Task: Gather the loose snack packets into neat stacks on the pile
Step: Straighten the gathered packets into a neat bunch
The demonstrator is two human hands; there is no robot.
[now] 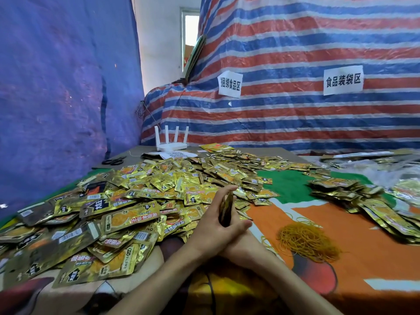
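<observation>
Barely started: left hand (212, 220) fingers curl round a small edge-on stack of packets (227, 206), near centre. Right hand (241, 245) sits tucked under it, fingers hidden, can't tell. Big loose pile (127, 201) on left and second heap (354, 196) on right of worktop (341, 258) look unsorted.

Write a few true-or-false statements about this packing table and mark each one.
1. The left hand holds a small stack of packets on edge. True.
2. The rubber bands lie left of that hand. False: they lie to its right, on the orange cloth.
3. A white router stands at the far side of the table. True.
4. The scissors rest on top of the big pile. False: they lie beyond it, at the far left.
</observation>
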